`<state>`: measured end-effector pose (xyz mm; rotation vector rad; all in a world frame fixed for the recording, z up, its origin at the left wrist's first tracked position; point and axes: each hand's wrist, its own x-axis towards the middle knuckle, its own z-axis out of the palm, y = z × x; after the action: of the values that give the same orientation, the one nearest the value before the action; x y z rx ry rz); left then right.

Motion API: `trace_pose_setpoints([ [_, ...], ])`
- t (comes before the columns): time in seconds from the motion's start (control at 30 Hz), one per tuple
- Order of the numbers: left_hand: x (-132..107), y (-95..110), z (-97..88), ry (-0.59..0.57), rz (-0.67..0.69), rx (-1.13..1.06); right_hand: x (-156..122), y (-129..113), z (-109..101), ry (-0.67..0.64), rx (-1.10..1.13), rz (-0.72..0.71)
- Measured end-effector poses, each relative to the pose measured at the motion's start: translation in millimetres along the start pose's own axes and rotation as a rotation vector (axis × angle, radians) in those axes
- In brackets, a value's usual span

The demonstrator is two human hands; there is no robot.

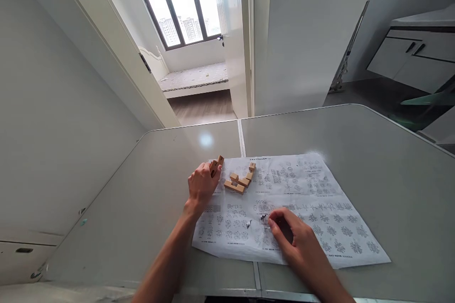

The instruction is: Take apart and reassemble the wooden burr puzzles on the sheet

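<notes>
My left hand (202,183) is closed around a notched wooden puzzle block (213,168) at the left edge of a printed instruction sheet (298,184). Touching that block, or very near it, is another wooden block (221,159). Just to the right lie several notched wooden blocks (234,186) in a loose group on the paper. Low over the sheet, my right hand (293,234) has thumb and index finger pinched together; whatever may be between them cannot be made out. Close to those fingertips is a small dark scrap (263,217), with a pale scrap (248,224) to its left.
The creased sheet lies on a glossy grey table (159,199) with a metal seam (241,137) down its middle. Beyond the table, a doorway with an open door (232,33) shows a bed (195,78) and a window. A white cabinet (419,52) stands at the far right.
</notes>
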<state>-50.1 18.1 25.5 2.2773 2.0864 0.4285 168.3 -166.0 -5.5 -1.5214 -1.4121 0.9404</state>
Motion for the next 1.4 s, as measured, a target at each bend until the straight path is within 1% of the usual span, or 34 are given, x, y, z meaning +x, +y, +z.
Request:
trace_pose_setpoints([
  [0.07,0.4,2.2,-1.7,0.052,-0.004,-0.059,-0.3,-0.3,-0.3,-0.006,0.000,0.002],
  [0.13,0.5,5.5,-4.3,0.094,0.034,-0.177,-0.4,-0.5,-0.1,-0.004,0.000,0.001],
  [0.2,-0.8,10.3,-6.7,0.095,0.097,-0.359,-0.2,-0.3,0.4,0.006,0.001,-0.006],
  [0.23,-2.4,13.3,-7.5,0.070,0.121,-0.465,0.0,0.0,0.7,0.010,0.003,-0.010],
  [0.3,-7.8,20.5,-8.1,-0.022,0.131,-0.678,0.7,0.6,1.1,0.013,0.010,-0.015],
  [0.37,-15.8,29.0,-8.3,-0.189,0.139,-0.839,1.0,0.1,1.1,0.018,0.024,-0.017],
  [0.4,-20.5,33.4,-8.5,-0.262,0.150,-0.881,0.9,-0.7,0.9,0.026,0.030,-0.015],
  [0.47,-30.2,42.4,-9.7,-0.347,0.199,-0.891,0.1,-3.2,0.1,0.051,0.050,0.009],
  [0.57,-43.2,54.5,-13.3,-0.468,0.313,-0.905,-1.3,-7.3,-2.1,0.103,0.140,0.054],
  [0.67,-52.4,62.7,-16.0,-0.659,0.457,-0.958,-0.5,-9.1,-5.6,0.148,0.255,0.065],
  [0.77,-59.3,67.1,-15.4,-0.830,0.560,-0.987,2.0,-8.3,-8.9,0.148,0.339,0.118],
  [0.83,-63.2,69.2,-13.9,-0.884,0.577,-0.992,2.8,-6.6,-9.9,0.131,0.364,0.165],
  [0.9,-66.1,70.9,-12.8,-0.926,0.560,-1.002,2.8,-4.1,-9.8,0.121,0.370,0.198],
  [1.0,-67.5,72.7,-12.1,-0.983,0.463,-1.034,2.6,0.0,-9.1,0.135,0.404,0.229],
  [1.07,-66.6,73.0,-11.1,-0.979,0.373,-1.058,3.2,1.6,-9.2,0.165,0.423,0.240],
  [1.13,-64.8,72.4,-8.4,-0.951,0.291,-1.082,4.0,1.9,-9.9,0.202,0.430,0.239],
  [1.27,-61.4,70.3,0.2,-0.929,0.105,-1.135,5.4,2.6,-10.6,0.249,0.458,0.244],
  [1.33,-60.6,69.9,4.1,-0.941,0.049,-1.199,6.2,4.3,-10.3,0.266,0.480,0.251],
  [1.4,-60.4,69.9,7.0,-0.948,0.039,-1.284,7.3,6.5,-9.9,0.276,0.514,0.254],
])
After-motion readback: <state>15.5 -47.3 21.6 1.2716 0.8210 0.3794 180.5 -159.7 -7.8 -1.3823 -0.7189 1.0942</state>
